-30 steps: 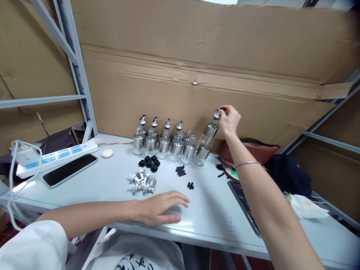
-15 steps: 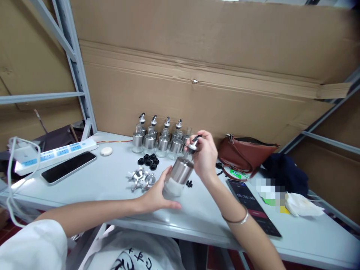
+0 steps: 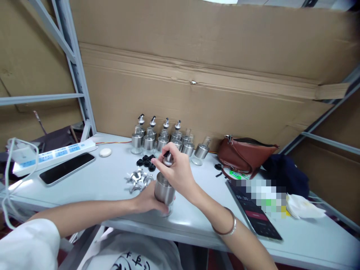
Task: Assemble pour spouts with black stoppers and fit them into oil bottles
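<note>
Bottle in hand (image 3: pixel 164 191): glass wrapped with steel, near the front edge of the table (image 3: pixel 191 221), upright or only a little tilted; if its base touches the surface, I cannot tell.
Left hand (image 3: pixel 146 198): closed around the lower part of this bottle, the thumb in front.
Right hand (image 3: pixel 180 167): its fingers grip the pouring spout (image 3: pixel 168 159) on top, thumb and forefinger bent; how well the spout sits in the neck, the hand hides from me.
Slipping: in my opinion the smooth steel could turn inside the left palm, if the right hand twists or pulls more strongly than the left one holds.
Neck: a sideways push on the spout could, I think, strain the glass or leave the spout crooked.
Table edge: the bottle is so near to it that a lost grip might send it over.
Silver parts (image 3: pixel 138 180): they lie just beside the left hand, and a careless wrist might scatter them among the black stoppers (image 3: pixel 146 162) behind.
Row of bottles (image 3: pixel 149 141): standing close together at the back; one bumped could knock its neighbour.
</note>
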Demonstrator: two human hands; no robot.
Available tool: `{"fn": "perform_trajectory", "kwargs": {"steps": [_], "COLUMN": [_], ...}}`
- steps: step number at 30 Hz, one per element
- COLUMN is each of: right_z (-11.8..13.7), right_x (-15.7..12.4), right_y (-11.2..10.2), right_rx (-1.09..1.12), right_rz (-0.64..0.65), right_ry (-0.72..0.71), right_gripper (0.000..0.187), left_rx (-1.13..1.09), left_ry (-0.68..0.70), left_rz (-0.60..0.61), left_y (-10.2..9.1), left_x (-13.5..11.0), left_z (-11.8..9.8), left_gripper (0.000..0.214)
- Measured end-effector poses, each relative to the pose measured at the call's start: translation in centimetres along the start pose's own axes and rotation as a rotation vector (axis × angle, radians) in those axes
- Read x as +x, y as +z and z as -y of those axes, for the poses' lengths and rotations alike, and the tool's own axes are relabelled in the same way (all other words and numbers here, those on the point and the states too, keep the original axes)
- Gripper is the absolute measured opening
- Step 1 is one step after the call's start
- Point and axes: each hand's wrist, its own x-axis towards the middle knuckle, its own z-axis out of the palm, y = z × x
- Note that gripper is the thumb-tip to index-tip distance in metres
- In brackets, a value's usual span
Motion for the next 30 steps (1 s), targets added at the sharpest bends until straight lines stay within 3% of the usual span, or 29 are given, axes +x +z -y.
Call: {"fn": "perform_trajectory", "kwargs": {"steps": [4,7,10,13,16,22,30], "right_z": [-1.0,-3.0,-5.0,-5.6,-5.3,-4.2,-3.3], "right_x": [1.1,1.8,2.0,1.7,1.4,0.4,-0.3], "right_y": [0.0,0.2,0.7,1.4,2.2,2.1,1.3], "right_rx": [0.083,0.452,0.779,0.935,0.936,0.63,0.152], "right_rz": [0.179,0.356,0.341,0.285,0.186,0.014,-0.016], "right_ry": [0.031,0.177,0.286,0.312,0.256,0.09,-0.208], "right_gripper": [0.022,0.032,0.04,0.041,0.04,0.033,0.029], "left_rx": [-0.417,-0.713,-0.819,-0.809,-0.776,-0.76,-0.835], "left_ry": [-0.084,-0.204,-0.282,-0.294,-0.273,-0.25,-0.192], "left_rz": [0.308,0.621,0.786,0.779,0.74,0.717,0.749], "left_y": [-0.6,-0.7,-0.9,-1.1,-1.1,-1.0,-0.9], "left_x": [0.2,0.5,0.8,0.9,0.8,0.7,0.8], "left_z": [-0.2,0.1,0.5,0.6,0.6,0.6,1.9], "left_gripper": [0.045,0.052,0.053,0.055,0.055,0.056,0.056]}}
